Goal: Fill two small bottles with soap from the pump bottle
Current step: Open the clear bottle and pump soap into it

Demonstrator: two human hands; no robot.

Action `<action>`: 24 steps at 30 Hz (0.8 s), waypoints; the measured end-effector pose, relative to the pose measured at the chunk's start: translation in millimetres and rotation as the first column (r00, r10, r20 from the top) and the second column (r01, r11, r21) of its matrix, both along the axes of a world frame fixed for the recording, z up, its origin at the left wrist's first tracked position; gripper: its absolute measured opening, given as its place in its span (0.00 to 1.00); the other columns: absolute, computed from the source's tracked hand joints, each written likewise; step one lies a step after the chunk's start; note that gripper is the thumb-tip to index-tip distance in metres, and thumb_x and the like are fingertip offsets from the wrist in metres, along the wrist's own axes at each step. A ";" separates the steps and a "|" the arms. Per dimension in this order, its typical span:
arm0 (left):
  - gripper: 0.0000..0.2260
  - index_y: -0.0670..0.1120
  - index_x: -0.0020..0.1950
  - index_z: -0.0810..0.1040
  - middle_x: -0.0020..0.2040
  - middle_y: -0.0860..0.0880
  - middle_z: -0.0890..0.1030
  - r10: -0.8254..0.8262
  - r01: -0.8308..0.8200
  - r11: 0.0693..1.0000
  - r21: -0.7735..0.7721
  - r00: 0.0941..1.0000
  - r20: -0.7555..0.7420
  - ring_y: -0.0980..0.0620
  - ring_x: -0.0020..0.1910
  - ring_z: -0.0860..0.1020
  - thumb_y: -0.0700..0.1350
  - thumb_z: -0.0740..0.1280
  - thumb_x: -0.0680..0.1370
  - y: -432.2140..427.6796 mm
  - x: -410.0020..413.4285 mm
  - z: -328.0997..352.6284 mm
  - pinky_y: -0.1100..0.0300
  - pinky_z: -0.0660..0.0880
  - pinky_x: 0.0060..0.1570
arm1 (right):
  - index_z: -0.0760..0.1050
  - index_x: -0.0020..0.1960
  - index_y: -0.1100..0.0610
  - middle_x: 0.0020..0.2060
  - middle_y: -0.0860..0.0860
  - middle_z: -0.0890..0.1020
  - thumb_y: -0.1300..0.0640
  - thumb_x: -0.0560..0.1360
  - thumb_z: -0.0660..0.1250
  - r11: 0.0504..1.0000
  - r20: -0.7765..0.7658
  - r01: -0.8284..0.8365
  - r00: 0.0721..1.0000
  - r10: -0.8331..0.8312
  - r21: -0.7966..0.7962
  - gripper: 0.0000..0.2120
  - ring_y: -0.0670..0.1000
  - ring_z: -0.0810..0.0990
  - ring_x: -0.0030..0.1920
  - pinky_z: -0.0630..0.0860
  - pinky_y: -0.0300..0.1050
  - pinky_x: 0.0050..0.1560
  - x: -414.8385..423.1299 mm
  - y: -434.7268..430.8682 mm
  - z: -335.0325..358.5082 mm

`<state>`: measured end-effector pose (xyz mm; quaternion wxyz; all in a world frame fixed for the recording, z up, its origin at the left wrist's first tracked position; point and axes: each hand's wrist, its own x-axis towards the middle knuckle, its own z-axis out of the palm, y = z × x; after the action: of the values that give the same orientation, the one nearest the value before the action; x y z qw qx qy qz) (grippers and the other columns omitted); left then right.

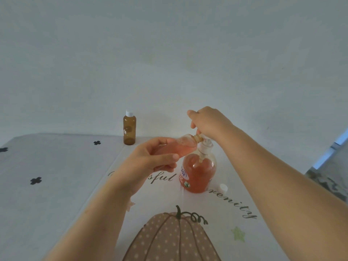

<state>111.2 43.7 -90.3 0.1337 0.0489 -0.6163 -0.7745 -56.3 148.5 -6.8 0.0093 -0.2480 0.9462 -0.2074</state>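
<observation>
A clear pump bottle (199,172) of orange soap stands on the table at centre right. My left hand (150,159) grips a small bottle (183,146) that lies tilted on its side, partly filled with orange soap, its open mouth held against the white pump nozzle. My right hand (207,121) rests on top of the pump head with its fingers curled down over it. A second small amber bottle (129,129) with a white cap stands upright at the back of the table, apart from both hands.
A loose white cap (222,188) lies on the table just right of the pump bottle. The tablecloth (56,185) shows a pumpkin print and lettering. A plain wall rises behind the table's far edge.
</observation>
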 end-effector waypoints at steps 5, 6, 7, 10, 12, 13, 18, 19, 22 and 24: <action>0.19 0.43 0.56 0.81 0.46 0.46 0.84 -0.007 0.007 1.000 -0.020 1.000 0.016 0.46 0.41 0.82 0.39 0.77 0.66 -2.6 0.0 0.0 0.55 0.79 0.48 | 0.81 0.50 0.58 0.44 0.54 0.85 0.43 0.81 0.52 1.000 0.002 0.022 1.000 -0.022 0.003 0.25 0.56 0.83 0.45 0.76 0.48 0.48 -1.4 -1.9 -7.6; 0.20 0.43 0.56 0.81 0.45 0.46 0.84 -0.005 0.006 1.000 -0.021 1.000 0.022 0.46 0.41 0.81 0.38 0.78 0.65 -3.1 -0.2 -0.2 0.55 0.79 0.47 | 0.81 0.51 0.58 0.44 0.54 0.85 0.43 0.82 0.52 1.000 -0.001 0.020 1.000 -0.020 0.008 0.25 0.56 0.83 0.45 0.75 0.48 0.47 -1.4 -1.9 -10.2; 0.20 0.44 0.55 0.82 0.44 0.47 0.84 -0.001 0.002 1.000 -0.023 1.000 0.027 0.46 0.41 0.81 0.37 0.79 0.65 -3.7 -0.8 -0.2 0.56 0.79 0.47 | 0.81 0.51 0.58 0.45 0.54 0.85 0.43 0.82 0.52 1.000 0.001 0.018 1.000 -0.018 0.011 0.25 0.56 0.83 0.45 0.75 0.48 0.47 -1.8 -2.3 -12.1; 0.20 0.45 0.53 0.82 0.45 0.47 0.84 0.010 -0.010 1.000 -0.012 0.999 0.033 0.47 0.40 0.81 0.36 0.79 0.63 -3.6 -1.8 -3.2 0.57 0.80 0.45 | 0.81 0.51 0.58 0.45 0.54 0.85 0.42 0.82 0.52 1.000 0.013 0.013 1.000 -0.014 0.018 0.25 0.55 0.82 0.45 0.74 0.48 0.47 -2.7 -2.2 -17.1; 0.18 0.46 0.53 0.82 0.45 0.47 0.84 0.006 -0.006 1.000 -0.003 1.000 0.026 0.47 0.40 0.82 0.37 0.76 0.64 -2.8 -2.1 -3.9 0.57 0.80 0.45 | 0.81 0.51 0.57 0.45 0.54 0.85 0.42 0.82 0.51 1.000 0.015 0.014 1.000 -0.014 0.013 0.25 0.55 0.82 0.45 0.74 0.48 0.45 -3.9 -2.0 -17.8; 0.17 0.46 0.52 0.83 0.45 0.47 0.84 0.008 -0.008 1.000 -0.003 1.000 0.026 0.47 0.40 0.82 0.38 0.76 0.64 -2.6 -2.5 -4.4 0.57 0.81 0.45 | 0.81 0.51 0.57 0.45 0.54 0.85 0.42 0.82 0.51 1.000 0.019 0.017 1.000 -0.017 0.010 0.25 0.55 0.82 0.45 0.73 0.48 0.44 -4.0 -1.8 -17.7; 0.18 0.46 0.53 0.82 0.48 0.47 0.85 0.001 -0.001 1.000 -0.009 1.000 0.028 0.47 0.41 0.82 0.38 0.77 0.64 -2.0 -1.7 -3.4 0.56 0.80 0.46 | 0.81 0.51 0.58 0.46 0.54 0.85 0.43 0.82 0.52 1.000 0.031 0.021 0.999 -0.021 -0.006 0.24 0.56 0.82 0.46 0.76 0.49 0.49 -2.3 -1.2 -14.1; 0.19 0.46 0.54 0.82 0.49 0.47 0.85 -0.003 0.003 1.000 -0.004 1.000 0.027 0.47 0.41 0.82 0.37 0.78 0.64 -1.5 -1.3 -3.2 0.56 0.80 0.46 | 0.81 0.52 0.58 0.46 0.54 0.85 0.42 0.82 0.53 1.000 0.044 0.020 0.999 -0.019 -0.016 0.24 0.56 0.82 0.46 0.77 0.50 0.51 -2.5 -1.0 -12.1; 0.20 0.45 0.53 0.83 0.48 0.46 0.84 0.000 0.000 1.000 0.020 1.000 0.021 0.47 0.41 0.82 0.35 0.79 0.63 -1.1 -0.2 -2.2 0.57 0.81 0.46 | 0.81 0.53 0.58 0.46 0.54 0.85 0.42 0.82 0.54 1.000 0.084 0.008 0.996 -0.006 -0.027 0.24 0.56 0.83 0.47 0.77 0.51 0.53 -0.4 0.5 -3.5; 0.19 0.46 0.53 0.83 0.49 0.45 0.84 -0.011 0.011 0.999 0.031 1.000 0.006 0.47 0.42 0.82 0.35 0.79 0.64 -1.3 0.9 -1.2 0.57 0.81 0.46 | 0.80 0.54 0.58 0.47 0.54 0.85 0.42 0.82 0.54 1.000 0.068 -0.002 0.998 0.003 -0.018 0.24 0.56 0.83 0.48 0.78 0.52 0.56 1.5 1.1 0.6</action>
<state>112.1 42.4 -91.5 0.1268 0.0502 -0.6050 -0.7844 -54.8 149.7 -6.2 0.0395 -0.2422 0.9432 -0.2240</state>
